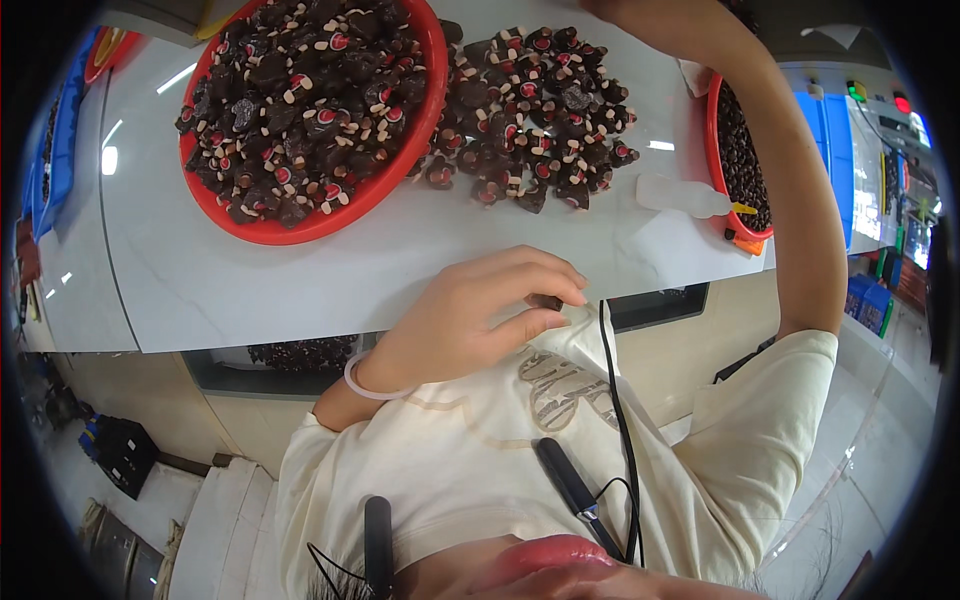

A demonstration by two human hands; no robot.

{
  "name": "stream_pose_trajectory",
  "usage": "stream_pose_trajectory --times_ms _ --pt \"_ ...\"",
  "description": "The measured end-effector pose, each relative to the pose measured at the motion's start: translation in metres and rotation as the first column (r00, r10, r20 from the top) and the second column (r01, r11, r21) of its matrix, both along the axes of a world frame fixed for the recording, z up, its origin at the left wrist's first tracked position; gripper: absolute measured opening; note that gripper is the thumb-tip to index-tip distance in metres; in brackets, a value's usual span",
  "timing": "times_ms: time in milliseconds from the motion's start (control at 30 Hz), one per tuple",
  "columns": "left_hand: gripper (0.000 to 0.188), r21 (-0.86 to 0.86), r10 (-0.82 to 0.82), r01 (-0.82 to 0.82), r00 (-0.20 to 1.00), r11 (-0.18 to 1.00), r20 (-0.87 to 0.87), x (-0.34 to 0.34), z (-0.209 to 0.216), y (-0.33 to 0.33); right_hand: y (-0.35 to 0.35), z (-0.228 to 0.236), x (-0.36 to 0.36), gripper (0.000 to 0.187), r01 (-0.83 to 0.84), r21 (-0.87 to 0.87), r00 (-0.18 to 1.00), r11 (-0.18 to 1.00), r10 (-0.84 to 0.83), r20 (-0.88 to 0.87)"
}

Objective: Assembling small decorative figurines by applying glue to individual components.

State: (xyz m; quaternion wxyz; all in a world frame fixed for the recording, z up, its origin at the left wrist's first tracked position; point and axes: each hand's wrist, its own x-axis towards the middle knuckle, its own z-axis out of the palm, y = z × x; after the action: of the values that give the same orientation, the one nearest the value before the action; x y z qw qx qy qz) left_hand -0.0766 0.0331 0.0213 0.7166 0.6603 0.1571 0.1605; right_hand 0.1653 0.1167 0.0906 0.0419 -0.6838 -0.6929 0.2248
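My left hand is in front of the table's near edge, its thumb and fingers closed on a small dark piece. Most of that piece is hidden by the fingers. My right hand reaches to the far edge of the view, where its fingers are cut off. Between the hands, a loose heap of small dark-brown pieces with red and cream parts lies on the white table. Left of the heap, a red basin is piled high with similar pieces.
Under my right forearm stands a red basin of small dark parts. A translucent squeeze bottle with a yellow tip lies beside it. A dark open drawer or tray shows below the tabletop. A black cable hangs across my shirt.
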Motion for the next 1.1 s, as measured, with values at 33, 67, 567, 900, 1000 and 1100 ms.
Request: stream_pose_trajectory --times_ms 33,67,567,900,1000,1100 --pt "0.018 -0.009 0.0 0.0 1.0 1.0 -0.005 0.0 0.0 0.0 -0.003 0.002 -0.001 0.042 0.106 -0.093 0.994 0.99 -0.103 0.028" --pt "0.018 -0.009 -0.001 0.001 1.0 1.0 -0.005 0.0 0.0 0.0 -0.004 0.002 0.001 0.042 0.106 -0.093 0.994 0.99 -0.104 0.028" --pt "0.018 0.036 0.015 -0.015 1.0 0.999 0.001 0.003 0.002 -0.002 -0.03 0.037 -0.009 0.03 0.065 -0.28 0.979 0.958 -0.007 0.203" --pt "0.018 0.057 0.041 -0.041 0.999 0.998 -0.003 0.004 -0.002 -0.005 -0.027 0.019 -0.009 0.029 0.146 -0.538 0.988 0.83 -0.154 0.031" --pt "0.017 0.056 0.051 -0.051 0.999 0.997 0.01 0.004 -0.003 -0.006 -0.027 0.007 -0.003 0.029 0.133 -0.535 0.956 0.835 -0.25 -0.152" --pt "0.018 0.047 0.055 -0.054 0.998 0.997 -0.006 0.004 0.0 -0.005 -0.025 0.015 -0.01 0.031 0.1 -0.461 0.983 0.882 -0.16 -0.092"
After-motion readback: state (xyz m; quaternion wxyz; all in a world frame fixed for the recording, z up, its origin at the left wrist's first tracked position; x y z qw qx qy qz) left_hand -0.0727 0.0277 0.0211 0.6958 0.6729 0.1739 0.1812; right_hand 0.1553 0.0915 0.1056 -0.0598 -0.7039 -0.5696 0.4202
